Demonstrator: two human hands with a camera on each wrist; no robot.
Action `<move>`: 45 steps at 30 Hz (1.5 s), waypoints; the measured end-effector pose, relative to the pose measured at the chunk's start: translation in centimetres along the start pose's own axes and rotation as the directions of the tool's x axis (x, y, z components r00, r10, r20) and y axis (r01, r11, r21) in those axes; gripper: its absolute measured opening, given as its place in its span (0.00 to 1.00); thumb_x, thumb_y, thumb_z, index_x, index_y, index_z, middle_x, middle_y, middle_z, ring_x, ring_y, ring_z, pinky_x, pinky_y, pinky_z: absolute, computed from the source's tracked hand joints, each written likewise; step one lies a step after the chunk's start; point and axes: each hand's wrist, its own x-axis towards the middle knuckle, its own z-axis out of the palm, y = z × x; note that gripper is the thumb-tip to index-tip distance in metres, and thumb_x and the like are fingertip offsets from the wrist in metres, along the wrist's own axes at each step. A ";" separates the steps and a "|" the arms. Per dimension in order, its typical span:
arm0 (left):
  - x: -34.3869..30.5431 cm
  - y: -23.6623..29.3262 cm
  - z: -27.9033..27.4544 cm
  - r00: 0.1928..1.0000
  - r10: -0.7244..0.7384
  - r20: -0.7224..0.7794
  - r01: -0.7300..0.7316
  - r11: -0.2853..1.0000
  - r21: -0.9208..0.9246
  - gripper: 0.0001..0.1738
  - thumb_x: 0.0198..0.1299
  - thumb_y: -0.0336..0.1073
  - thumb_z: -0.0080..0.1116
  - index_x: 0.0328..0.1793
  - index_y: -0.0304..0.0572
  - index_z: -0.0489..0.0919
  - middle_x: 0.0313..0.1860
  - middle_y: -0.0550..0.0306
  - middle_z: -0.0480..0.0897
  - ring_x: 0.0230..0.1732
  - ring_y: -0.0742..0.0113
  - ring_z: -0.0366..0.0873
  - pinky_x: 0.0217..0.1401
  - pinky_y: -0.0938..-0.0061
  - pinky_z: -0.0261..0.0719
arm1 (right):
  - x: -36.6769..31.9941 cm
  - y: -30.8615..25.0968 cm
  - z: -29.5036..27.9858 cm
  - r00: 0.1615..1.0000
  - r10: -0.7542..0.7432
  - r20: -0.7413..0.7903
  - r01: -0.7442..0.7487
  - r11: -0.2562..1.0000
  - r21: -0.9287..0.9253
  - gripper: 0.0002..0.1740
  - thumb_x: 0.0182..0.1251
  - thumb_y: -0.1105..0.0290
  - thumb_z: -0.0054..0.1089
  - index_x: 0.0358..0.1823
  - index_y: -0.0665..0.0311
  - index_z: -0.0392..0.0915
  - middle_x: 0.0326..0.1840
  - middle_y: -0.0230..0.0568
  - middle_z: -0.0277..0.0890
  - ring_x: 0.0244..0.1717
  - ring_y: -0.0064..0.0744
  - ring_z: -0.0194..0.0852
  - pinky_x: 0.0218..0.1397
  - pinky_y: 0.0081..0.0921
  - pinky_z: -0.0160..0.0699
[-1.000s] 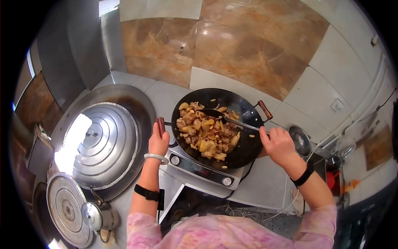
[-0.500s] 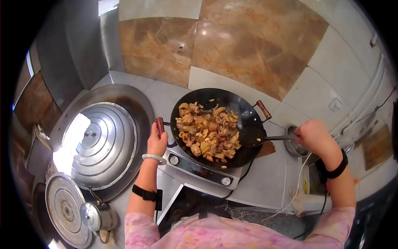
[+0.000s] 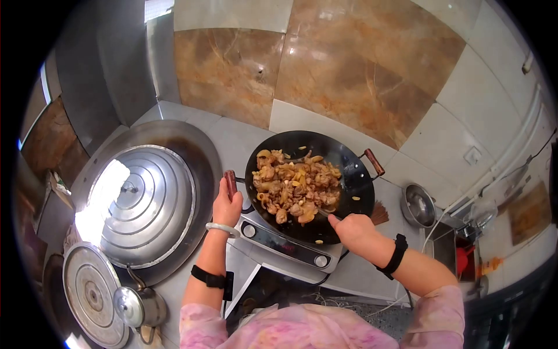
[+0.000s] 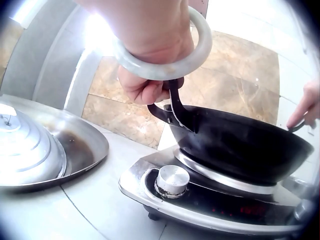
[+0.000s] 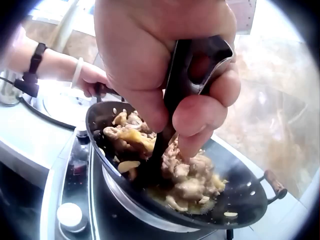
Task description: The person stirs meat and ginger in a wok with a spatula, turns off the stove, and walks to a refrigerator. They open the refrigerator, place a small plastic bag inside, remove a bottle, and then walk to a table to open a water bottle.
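Two grips at one black wok: left grip round its side handle, right grip round a turner.
Left to right: domed lid (image 3: 142,203) well left of the left grip (image 3: 227,205); left grip's fingers curled round the wooden side handle (image 3: 231,185); black wok (image 3: 359,181) between the grips, on the cooker (image 3: 285,247) on the tabletop (image 3: 372,264), chunky browned food (image 3: 293,189) inside; right grip (image 3: 359,234) over the wok's near right rim, fingers and thumb closed on the turner (image 5: 170,102), its lower end down in the food; metal bowl (image 3: 418,205) right of the right grip, apart.
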 end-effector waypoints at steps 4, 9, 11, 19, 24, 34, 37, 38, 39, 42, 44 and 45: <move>0.0 0.2 0.0 1.000 0.010 0.018 -0.010 1.000 0.004 0.35 0.55 0.41 0.49 0.69 0.34 0.58 0.45 0.35 0.78 0.47 0.42 0.77 0.51 0.62 0.72 | 1.6 2.0 3.1 0.985 0.161 -0.065 -0.158 0.986 0.055 0.21 0.57 0.71 0.52 0.55 0.56 0.73 0.20 0.44 0.74 0.24 0.44 0.76 0.26 0.38 0.74; 0.1 -0.1 0.3 1.000 0.002 -0.016 -0.002 1.000 -0.006 0.33 0.55 0.40 0.49 0.68 0.40 0.60 0.44 0.37 0.79 0.46 0.43 0.78 0.50 0.62 0.72 | -1.1 4.3 3.9 0.920 0.376 -0.106 -0.308 0.864 0.398 0.18 0.60 0.67 0.53 0.53 0.47 0.77 0.31 0.46 0.79 0.30 0.45 0.78 0.37 0.35 0.77; 0.0 0.3 -0.1 1.000 -0.002 -0.002 0.002 1.000 0.003 0.31 0.56 0.40 0.49 0.67 0.42 0.61 0.44 0.38 0.79 0.45 0.44 0.78 0.50 0.62 0.72 | -2.3 5.0 3.9 0.893 0.449 -0.012 -0.355 0.721 0.595 0.19 0.60 0.68 0.53 0.54 0.48 0.76 0.29 0.44 0.79 0.28 0.41 0.78 0.33 0.33 0.77; 0.5 -0.5 0.1 1.000 0.024 0.012 -0.023 0.999 -0.030 0.30 0.55 0.39 0.50 0.66 0.44 0.63 0.42 0.41 0.79 0.42 0.49 0.79 0.48 0.65 0.73 | -9.2 7.3 3.6 0.796 0.426 0.431 -0.431 -0.102 0.897 0.20 0.66 0.70 0.49 0.60 0.63 0.71 0.26 0.31 0.72 0.14 0.21 0.69 0.13 0.19 0.70; 0.8 0.1 0.0 1.000 0.017 -0.001 -0.017 0.998 -0.058 0.30 0.54 0.38 0.50 0.65 0.41 0.64 0.39 0.45 0.79 0.40 0.58 0.79 0.47 0.69 0.73 | -12.3 7.4 2.9 0.770 0.425 0.476 -0.408 -0.245 0.879 0.20 0.67 0.73 0.48 0.60 0.69 0.69 0.27 0.33 0.73 0.21 0.20 0.72 0.14 0.19 0.72; 1.5 0.6 -0.4 0.996 0.075 -0.047 -0.075 0.997 0.020 0.31 0.56 0.40 0.49 0.67 0.39 0.63 0.49 0.39 0.78 0.50 0.50 0.77 0.54 0.66 0.71 | -10.3 8.8 -0.9 0.816 0.510 0.272 -0.407 0.175 0.896 0.25 0.61 0.68 0.54 0.62 0.57 0.70 0.21 0.24 0.66 0.18 0.13 0.59 0.15 0.14 0.55; 1.2 1.3 -0.5 0.999 0.036 -0.009 -0.036 0.999 0.003 0.31 0.57 0.40 0.47 0.68 0.40 0.62 0.52 0.38 0.76 0.53 0.47 0.76 0.56 0.64 0.70 | -5.5 8.8 2.5 0.803 0.444 0.397 -0.438 -0.012 0.899 0.26 0.62 0.69 0.48 0.64 0.50 0.68 0.18 0.23 0.60 0.14 0.14 0.52 0.13 0.17 0.51; 1.1 1.4 -0.5 1.000 0.022 -0.018 -0.022 1.000 0.017 0.31 0.57 0.40 0.46 0.68 0.40 0.62 0.53 0.38 0.76 0.53 0.46 0.76 0.56 0.64 0.70 | -4.0 8.6 3.7 0.814 0.425 0.395 -0.395 -0.092 0.914 0.27 0.62 0.68 0.47 0.65 0.49 0.67 0.17 0.23 0.59 0.13 0.15 0.50 0.12 0.17 0.50; 1.0 1.5 -0.3 1.000 0.008 -0.027 -0.007 1.000 0.030 0.31 0.57 0.40 0.45 0.68 0.40 0.61 0.53 0.38 0.76 0.53 0.45 0.75 0.56 0.63 0.70 | -3.2 7.3 2.8 0.813 0.412 0.412 -0.401 -0.116 0.909 0.27 0.63 0.69 0.47 0.66 0.51 0.65 0.16 0.23 0.58 0.12 0.14 0.49 0.12 0.16 0.49; 1.3 1.2 0.0 0.999 -0.019 -0.030 0.019 1.000 0.016 0.30 0.58 0.40 0.44 0.68 0.41 0.61 0.54 0.38 0.76 0.54 0.45 0.75 0.57 0.62 0.69 | -3.1 5.6 3.0 0.832 0.372 0.412 -0.382 -0.155 0.911 0.28 0.64 0.70 0.46 0.68 0.51 0.62 0.15 0.23 0.57 0.11 0.14 0.48 0.11 0.15 0.50; 1.3 1.0 0.4 0.998 0.007 -0.055 -0.005 1.000 0.025 0.30 0.58 0.40 0.44 0.68 0.41 0.61 0.54 0.38 0.76 0.54 0.45 0.75 0.57 0.62 0.69 | -4.6 5.0 3.1 0.842 0.356 0.405 -0.411 -0.065 0.910 0.28 0.64 0.70 0.46 0.68 0.51 0.62 0.15 0.24 0.58 0.10 0.15 0.49 0.11 0.16 0.51; 1.3 0.9 0.5 0.996 0.026 -0.090 -0.023 0.999 0.037 0.30 0.58 0.40 0.43 0.68 0.41 0.62 0.54 0.38 0.75 0.54 0.44 0.74 0.57 0.61 0.69 | -5.7 5.0 3.1 0.844 0.342 0.414 -0.423 -0.053 0.905 0.28 0.65 0.70 0.46 0.68 0.51 0.62 0.15 0.24 0.57 0.11 0.15 0.50 0.12 0.16 0.52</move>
